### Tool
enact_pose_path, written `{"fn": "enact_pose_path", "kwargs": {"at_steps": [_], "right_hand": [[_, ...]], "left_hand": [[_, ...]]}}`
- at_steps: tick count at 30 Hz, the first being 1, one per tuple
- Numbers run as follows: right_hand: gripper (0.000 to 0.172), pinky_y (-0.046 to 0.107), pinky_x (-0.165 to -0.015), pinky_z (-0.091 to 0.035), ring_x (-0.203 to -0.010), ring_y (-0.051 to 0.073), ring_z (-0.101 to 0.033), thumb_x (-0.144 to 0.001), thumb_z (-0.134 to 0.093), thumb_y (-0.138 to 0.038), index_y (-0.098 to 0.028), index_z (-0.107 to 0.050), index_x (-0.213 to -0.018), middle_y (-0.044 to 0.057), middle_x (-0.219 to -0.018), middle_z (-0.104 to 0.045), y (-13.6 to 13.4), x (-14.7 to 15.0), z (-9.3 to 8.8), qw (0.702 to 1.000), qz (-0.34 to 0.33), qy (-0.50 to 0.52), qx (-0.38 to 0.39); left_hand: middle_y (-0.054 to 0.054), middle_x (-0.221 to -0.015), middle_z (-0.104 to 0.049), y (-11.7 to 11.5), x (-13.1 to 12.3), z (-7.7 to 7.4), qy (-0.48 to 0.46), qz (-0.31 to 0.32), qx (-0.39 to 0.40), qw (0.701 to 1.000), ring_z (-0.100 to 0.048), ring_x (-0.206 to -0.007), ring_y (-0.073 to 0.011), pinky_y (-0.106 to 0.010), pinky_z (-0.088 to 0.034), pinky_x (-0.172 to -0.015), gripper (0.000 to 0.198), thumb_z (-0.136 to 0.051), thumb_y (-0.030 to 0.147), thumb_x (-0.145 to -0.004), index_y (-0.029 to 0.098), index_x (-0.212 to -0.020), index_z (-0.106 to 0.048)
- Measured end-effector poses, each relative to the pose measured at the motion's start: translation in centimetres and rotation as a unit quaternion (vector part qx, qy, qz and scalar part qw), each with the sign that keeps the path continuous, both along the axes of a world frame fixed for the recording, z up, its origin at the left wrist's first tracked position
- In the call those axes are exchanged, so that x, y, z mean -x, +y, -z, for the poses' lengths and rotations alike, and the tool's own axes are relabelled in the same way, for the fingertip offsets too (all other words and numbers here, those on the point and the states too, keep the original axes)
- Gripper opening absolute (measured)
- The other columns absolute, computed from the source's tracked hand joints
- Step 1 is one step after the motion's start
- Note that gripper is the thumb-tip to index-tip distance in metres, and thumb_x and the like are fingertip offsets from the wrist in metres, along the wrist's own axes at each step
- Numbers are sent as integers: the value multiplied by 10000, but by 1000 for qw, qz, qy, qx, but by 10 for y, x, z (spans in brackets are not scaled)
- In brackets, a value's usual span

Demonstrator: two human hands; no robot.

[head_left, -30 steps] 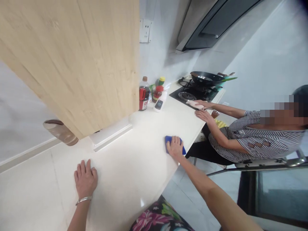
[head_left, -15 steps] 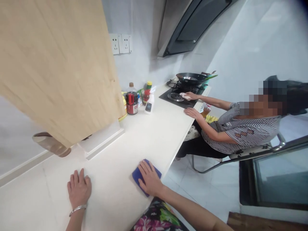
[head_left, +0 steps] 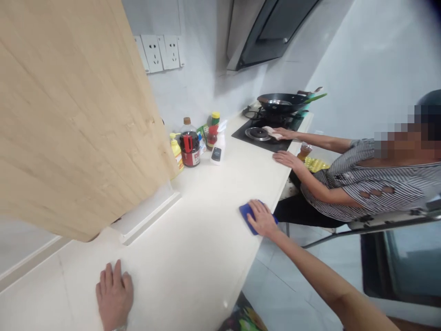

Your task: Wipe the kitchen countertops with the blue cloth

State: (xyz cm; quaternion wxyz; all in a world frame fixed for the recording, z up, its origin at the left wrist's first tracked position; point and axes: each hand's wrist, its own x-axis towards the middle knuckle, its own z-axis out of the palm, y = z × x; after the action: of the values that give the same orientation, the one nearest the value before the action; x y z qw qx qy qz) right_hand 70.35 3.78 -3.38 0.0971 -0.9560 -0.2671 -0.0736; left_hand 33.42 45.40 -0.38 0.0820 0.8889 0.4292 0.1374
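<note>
Right hand (head_left: 264, 223) pressing a blue cloth (head_left: 246, 215) by the counter's edge

The step in hand is looking like wiping the counter (head_left: 179, 248). Doing it well would probably mean keeping the palm low and the weight even, so that the whole cloth is bearing on the surface, not only the part under the fingertips. Long, overlapping strokes should be serving better than short dabs. The corner by the wrist is reaching about to the front edge, so going gently there seems wise: an overhanging corner could be folding under.

The blue cloth is lying on the counter directly beneath the right hand, showing past the fingers and a little beyond the wrist. That hand is resting outstretched on top, thumb apart from the fingers, pressing rather than pinching. The left hand (head_left: 115, 296) is lying palm down on the counter, well apart from the cloth, fingers extended and holding nothing. Farther off, a co-worker's hand (head_left: 287, 160) is touching the counter near the hob (head_left: 277, 145).
</note>
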Motion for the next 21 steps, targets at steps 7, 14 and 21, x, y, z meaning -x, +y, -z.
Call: {"fn": "enact_pose_path", "kwargs": {"at_steps": [7,14,21], "right_hand": [[616,529,-1173,-190,-1423,311,-300,-944,-270,-420,-71,-421,-1429,192,-1494,-440,44,-86,8,985,171,-14,-5],[655,615,-1144,-181,-1425,365,-266,-941,-240,-416,-29,-379,-1451,247,-1496,-406,133,-133,10,982,189,1,-15],[680,637,-1150,-159,-1451,382,-231,-942,-240,-398,2,-345,-1482,260,-1530,-356,239,-150,3,990,135,32,-17]], "left_hand": [[-189,-1563,-368,7,3,9,5,3,-21,1000,-229,-1497,-309,-525,-215,-1204,627,-197,434,-976,119,-1464,-433],[-177,-1576,-357,11,3,16,-9,0,-21,1000,-231,-1499,-306,-547,-231,-1199,620,-221,432,-963,142,-1475,-414],[-157,-1583,-353,19,9,26,8,5,-28,1000,-240,-1497,-301,-545,-242,-1200,596,-243,413,-966,166,-1480,-416]]}}
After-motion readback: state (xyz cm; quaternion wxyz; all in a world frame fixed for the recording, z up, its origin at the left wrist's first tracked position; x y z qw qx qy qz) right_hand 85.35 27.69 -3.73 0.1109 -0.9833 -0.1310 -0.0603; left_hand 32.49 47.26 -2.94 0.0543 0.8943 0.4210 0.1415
